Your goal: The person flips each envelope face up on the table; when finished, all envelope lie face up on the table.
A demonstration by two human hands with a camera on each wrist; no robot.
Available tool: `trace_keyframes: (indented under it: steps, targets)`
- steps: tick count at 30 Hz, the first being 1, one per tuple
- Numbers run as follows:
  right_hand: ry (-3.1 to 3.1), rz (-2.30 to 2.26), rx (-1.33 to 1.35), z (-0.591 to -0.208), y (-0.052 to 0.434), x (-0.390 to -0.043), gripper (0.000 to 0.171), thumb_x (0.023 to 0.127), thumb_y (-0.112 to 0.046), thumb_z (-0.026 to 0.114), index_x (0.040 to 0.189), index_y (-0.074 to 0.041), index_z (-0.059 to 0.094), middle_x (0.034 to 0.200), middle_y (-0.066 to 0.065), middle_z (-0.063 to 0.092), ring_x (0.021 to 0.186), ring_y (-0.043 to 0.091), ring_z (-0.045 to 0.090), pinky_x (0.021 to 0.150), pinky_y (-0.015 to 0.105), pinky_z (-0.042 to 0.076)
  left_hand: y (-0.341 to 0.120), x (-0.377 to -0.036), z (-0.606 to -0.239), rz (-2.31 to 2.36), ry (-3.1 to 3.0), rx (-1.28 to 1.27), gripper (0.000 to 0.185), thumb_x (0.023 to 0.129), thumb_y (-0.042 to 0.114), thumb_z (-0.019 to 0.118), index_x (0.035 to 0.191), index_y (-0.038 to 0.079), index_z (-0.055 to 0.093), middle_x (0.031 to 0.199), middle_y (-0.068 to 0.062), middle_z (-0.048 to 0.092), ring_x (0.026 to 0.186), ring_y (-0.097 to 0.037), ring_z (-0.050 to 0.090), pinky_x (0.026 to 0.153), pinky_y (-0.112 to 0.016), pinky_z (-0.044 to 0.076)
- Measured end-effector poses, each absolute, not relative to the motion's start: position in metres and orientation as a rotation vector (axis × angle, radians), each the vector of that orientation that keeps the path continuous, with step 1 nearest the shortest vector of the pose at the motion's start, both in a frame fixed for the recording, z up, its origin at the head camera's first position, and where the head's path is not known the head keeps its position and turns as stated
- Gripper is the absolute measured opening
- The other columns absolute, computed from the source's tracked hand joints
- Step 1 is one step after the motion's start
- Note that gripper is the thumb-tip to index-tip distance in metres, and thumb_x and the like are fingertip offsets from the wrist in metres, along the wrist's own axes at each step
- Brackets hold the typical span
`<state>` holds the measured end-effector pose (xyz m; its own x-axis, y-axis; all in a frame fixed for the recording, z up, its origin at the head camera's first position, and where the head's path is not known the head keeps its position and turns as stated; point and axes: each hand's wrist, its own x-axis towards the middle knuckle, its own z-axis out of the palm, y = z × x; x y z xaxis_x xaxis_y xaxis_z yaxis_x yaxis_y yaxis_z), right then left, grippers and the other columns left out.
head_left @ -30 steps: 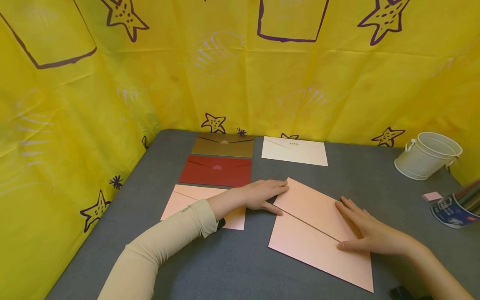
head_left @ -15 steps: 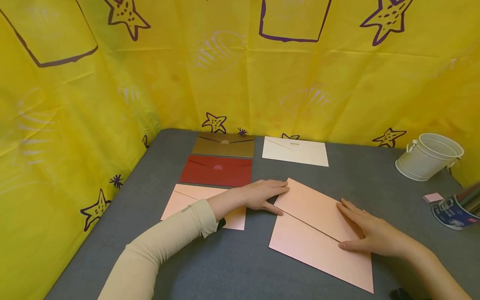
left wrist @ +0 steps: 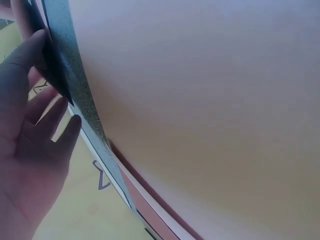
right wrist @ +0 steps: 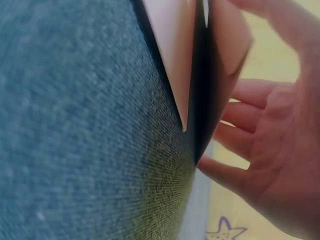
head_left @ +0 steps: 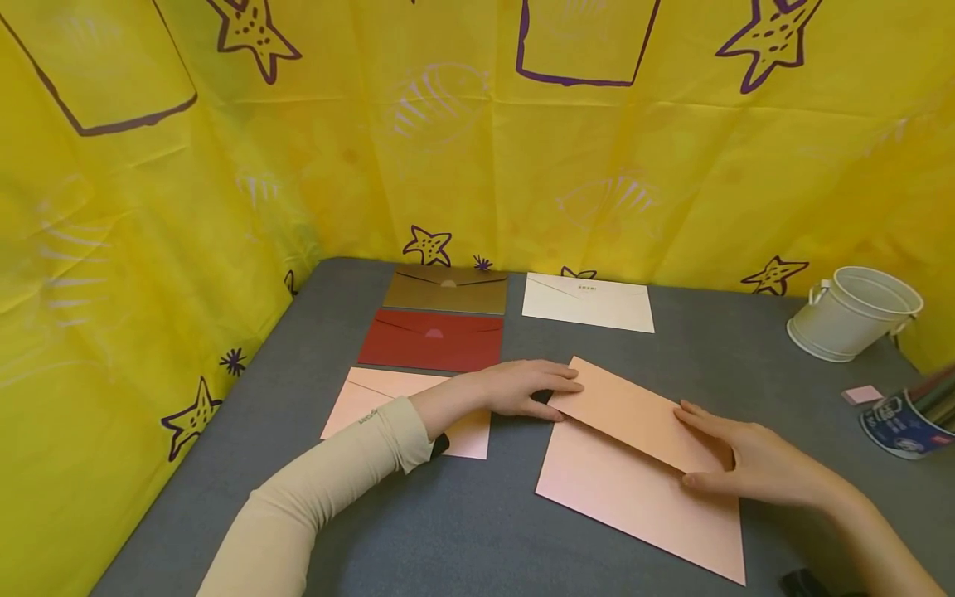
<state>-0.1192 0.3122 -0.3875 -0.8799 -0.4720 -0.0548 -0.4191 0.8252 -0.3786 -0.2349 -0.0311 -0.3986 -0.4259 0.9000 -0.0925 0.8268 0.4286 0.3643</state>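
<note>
A large pink envelope point(head_left: 634, 497) lies slanted on the grey table point(head_left: 448, 531) in the head view. Its flap point(head_left: 634, 414) is raised off the body. My left hand point(head_left: 563, 400) pinches the flap's left corner, with the fingers above and the thumb below. My right hand point(head_left: 690, 444) pinches the flap's right end. In the left wrist view the hand point(left wrist: 35, 125) sits beside a broad pink envelope surface point(left wrist: 200, 100). In the right wrist view the fingers point(right wrist: 250, 145) curl behind the lifted flap point(right wrist: 227, 45), with a dark gap between it and the body point(right wrist: 172, 50).
A small pink envelope point(head_left: 373, 394) lies under my left forearm, with a red envelope point(head_left: 431, 342), a gold envelope point(head_left: 445, 292) and a white envelope point(head_left: 587, 302) behind. At right stand a white bucket point(head_left: 850, 313), a pink eraser point(head_left: 861, 394) and a blue cup point(head_left: 906, 419). Yellow cloth walls enclose the table.
The flap lay flat on the envelope before; now both hands have lifted it off the body. The envelope itself has stayed in place.
</note>
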Motion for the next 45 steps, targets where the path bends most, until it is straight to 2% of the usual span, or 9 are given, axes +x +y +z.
trace_keyframes:
  steps: [5, 9, 12, 15, 22, 25, 31, 39, 45]
  targets:
    - [2.893, -0.605, -0.703, -0.385, 0.314, -0.119, 0.072, 0.081, -0.045, 0.076, 0.142, -0.014, 0.053, 0.14, 0.007, 0.055, 0.119, 0.032, 0.057, 0.088, 0.05, 0.05, -0.032, -0.237, -0.396, 0.561, 2.398, 1.57, 0.044, 0.097, 0.031, 0.061, 0.139, 0.017, 0.056, 0.146, -0.001, 0.049, 0.138, -0.015, 0.039, 0.112, -0.026, 0.028]
    - [2.914, -0.701, -0.72, -0.383, 0.315, -0.119, 0.058, 0.083, -0.036, 0.077, 0.137, -0.022, 0.059, 0.13, 0.0, 0.062, 0.114, 0.016, 0.06, 0.086, 0.033, 0.051, -0.033, -0.24, -0.395, 0.757, 2.366, 1.637, 0.035, 0.097, 0.023, 0.062, 0.131, 0.015, 0.064, 0.135, 0.0, 0.059, 0.129, -0.012, 0.049, 0.108, -0.021, 0.032]
    - [2.922, -0.815, -0.75, -0.382, 0.315, -0.12, 0.047, 0.085, -0.027, 0.076, 0.131, -0.025, 0.065, 0.123, -0.003, 0.066, 0.11, 0.004, 0.059, 0.086, 0.017, 0.046, -0.035, -0.241, -0.394, 0.889, 2.346, 1.645, 0.031, 0.096, 0.02, 0.065, 0.125, 0.014, 0.068, 0.126, 0.0, 0.065, 0.121, -0.007, 0.055, 0.103, -0.018, 0.036]
    - [2.917, -0.958, -0.762, -0.38, 0.313, -0.12, 0.039, 0.087, -0.018, 0.074, 0.124, -0.024, 0.069, 0.117, -0.003, 0.069, 0.106, 0.0, 0.061, 0.083, 0.011, 0.044, -0.038, -0.241, -0.393, 1.002, 2.34, 1.613, 0.028, 0.094, 0.019, 0.066, 0.122, 0.013, 0.07, 0.12, 0.001, 0.068, 0.114, -0.002, 0.058, 0.098, -0.018, 0.041]
    - [2.89, -1.272, -0.619, -0.378, 0.304, -0.124, 0.025, 0.088, -0.009, 0.073, 0.11, -0.019, 0.075, 0.103, -0.001, 0.074, 0.095, 0.003, 0.067, 0.077, 0.014, 0.051, -0.044, -0.237, -0.392, 1.327, 2.287, 1.476, 0.024, 0.092, 0.012, 0.068, 0.115, 0.01, 0.074, 0.108, 0.003, 0.073, 0.102, -0.001, 0.064, 0.089, -0.025, 0.05]
    - [2.901, -1.326, -0.563, -0.377, 0.3, -0.128, 0.02, 0.088, -0.01, 0.073, 0.107, -0.016, 0.075, 0.099, 0.0, 0.074, 0.088, 0.004, 0.067, 0.073, 0.015, 0.052, -0.048, -0.234, -0.391, 1.461, 2.287, 1.371, 0.022, 0.092, 0.015, 0.069, 0.112, 0.011, 0.075, 0.104, 0.004, 0.073, 0.099, -0.003, 0.065, 0.086, -0.031, 0.053]
    - [2.993, -1.272, -0.461, -0.373, 0.295, -0.135, 0.017, 0.089, -0.018, 0.073, 0.105, -0.016, 0.075, 0.095, -0.008, 0.073, 0.083, 0.0, 0.064, 0.067, 0.014, 0.05, -0.055, -0.23, -0.387, 1.627, 2.288, 1.16, 0.018, 0.091, 0.02, 0.07, 0.107, 0.015, 0.076, 0.097, 0.009, 0.073, 0.093, -0.007, 0.066, 0.08, -0.04, 0.054]
    - [2.964, -1.336, -0.468, -0.377, 0.295, -0.143, 0.014, 0.089, -0.011, 0.073, 0.102, -0.006, 0.073, 0.086, -0.005, 0.07, 0.068, 0.008, 0.059, 0.057, 0.019, 0.047, -0.066, -0.228, -0.386, 1.66, 2.32, 1.037, 0.016, 0.091, 0.023, 0.071, 0.103, 0.014, 0.077, 0.089, 0.005, 0.072, 0.081, -0.014, 0.064, 0.069, -0.029, 0.052]
    - [2.924, -1.325, -0.432, -0.384, 0.298, -0.145, 0.013, 0.088, -0.009, 0.073, 0.099, -0.002, 0.071, 0.08, -0.005, 0.066, 0.066, 0.008, 0.053, 0.053, 0.022, 0.042, -0.071, -0.229, -0.389, 1.585, 2.381, 1.043, 0.012, 0.089, 0.021, 0.073, 0.097, 0.012, 0.076, 0.084, 0.003, 0.071, 0.076, -0.013, 0.06, 0.066, -0.026, 0.05]
